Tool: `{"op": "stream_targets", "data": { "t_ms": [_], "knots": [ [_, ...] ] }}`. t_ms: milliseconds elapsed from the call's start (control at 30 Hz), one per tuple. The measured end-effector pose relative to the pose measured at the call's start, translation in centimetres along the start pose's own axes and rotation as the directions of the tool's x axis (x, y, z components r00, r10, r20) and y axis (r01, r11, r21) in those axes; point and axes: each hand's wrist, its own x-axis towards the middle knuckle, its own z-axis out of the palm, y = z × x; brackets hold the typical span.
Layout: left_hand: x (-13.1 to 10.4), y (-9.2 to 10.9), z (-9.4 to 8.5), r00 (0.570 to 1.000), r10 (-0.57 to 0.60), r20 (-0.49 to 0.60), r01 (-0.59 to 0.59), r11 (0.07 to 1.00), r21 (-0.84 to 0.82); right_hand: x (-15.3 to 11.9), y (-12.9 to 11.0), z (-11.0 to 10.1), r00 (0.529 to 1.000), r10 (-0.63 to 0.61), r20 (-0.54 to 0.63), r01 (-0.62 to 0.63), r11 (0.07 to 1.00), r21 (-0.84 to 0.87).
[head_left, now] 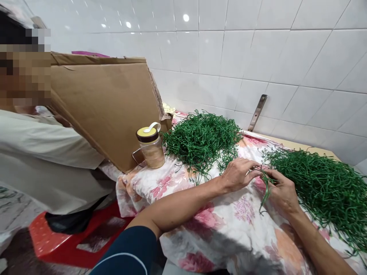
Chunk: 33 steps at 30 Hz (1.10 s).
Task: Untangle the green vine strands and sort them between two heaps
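My right hand (283,193) is closed in a pinch around a few thin green stem-like strands (266,193), whose loose ends hang below the fingers. Close by on its left, my left hand (238,175) pinches at the upper ends of the same strands; the exact fingertip contact is too small to make out. Behind my left hand lies a tangled heap of green strands (202,139). A second heap of green strands (329,183) spreads beside and beyond my right hand. Both heaps rest on a floral cloth (243,225).
A lidded jar (151,149) with a handle stands left of the first heap. Behind it leans a large cardboard sheet (109,103), with another person (48,160) beside it. A red plastic stool (65,244) is at lower left. White tiled wall (212,49) bounds the back.
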Motion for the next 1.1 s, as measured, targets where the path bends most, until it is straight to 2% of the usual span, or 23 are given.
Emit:
{"op": "stream_targets", "data": {
  "t_ms": [100, 200, 333, 433, 533, 600, 667, 767, 800, 933, 1100],
  "knots": [
    [0.0, -0.1, 0.1, 0.997, -0.076, -0.033, 0.073, 0.994, -0.082, 0.0, 0.1, 0.0, 1.000, -0.019, -0.012, 0.019, 1.000, -0.013],
    [0.1, 0.0, -0.2, 0.987, -0.162, -0.006, 0.159, 0.976, -0.150, 0.0, -0.2, 0.1, 0.999, -0.013, -0.032, 0.011, 0.999, -0.052],
    [0.5, 0.1, -0.5, 0.946, -0.323, 0.039, 0.321, 0.906, -0.277, 0.1, -1.1, 0.3, 0.999, -0.032, -0.042, 0.028, 0.995, -0.093],
    [0.9, -0.3, -0.4, 0.901, -0.424, 0.096, 0.414, 0.770, -0.485, 0.3, -1.6, 0.4, 0.998, -0.011, -0.065, 0.008, 0.999, -0.045],
    [1.1, -0.8, -0.2, 0.871, -0.454, 0.188, 0.452, 0.589, -0.670, 0.4, -1.9, 0.6, 0.997, -0.003, -0.071, 0.003, 1.000, 0.004],
    [1.2, -0.9, -0.2, 0.858, -0.444, 0.257, 0.474, 0.495, -0.728, 0.4, -2.0, 0.6, 0.997, -0.005, -0.082, 0.005, 1.000, -0.001],
    [1.2, -0.9, -0.3, 0.846, -0.428, 0.318, 0.504, 0.444, -0.741, 0.5, -2.2, 0.5, 0.996, 0.002, -0.090, -0.002, 1.000, 0.004],
    [1.3, -0.4, -0.6, 0.828, -0.372, 0.419, 0.558, 0.487, -0.672, 0.7, -2.5, 0.2, 0.994, 0.019, -0.104, -0.017, 1.000, 0.027],
    [1.3, -0.2, -0.6, 0.834, -0.363, 0.416, 0.552, 0.538, -0.637, 0.7, -2.5, 0.0, 0.993, 0.020, -0.115, -0.017, 0.999, 0.028],
    [1.2, 0.5, -0.7, 0.892, -0.315, 0.324, 0.437, 0.779, -0.449, 0.9, -2.6, -0.4, 0.985, 0.030, -0.170, -0.025, 0.999, 0.033],
    [1.0, 0.6, -0.9, 0.946, -0.263, 0.189, 0.310, 0.905, -0.292, 0.7, -2.5, -0.5, 0.979, 0.063, -0.194, -0.054, 0.997, 0.050]
  ]
}}
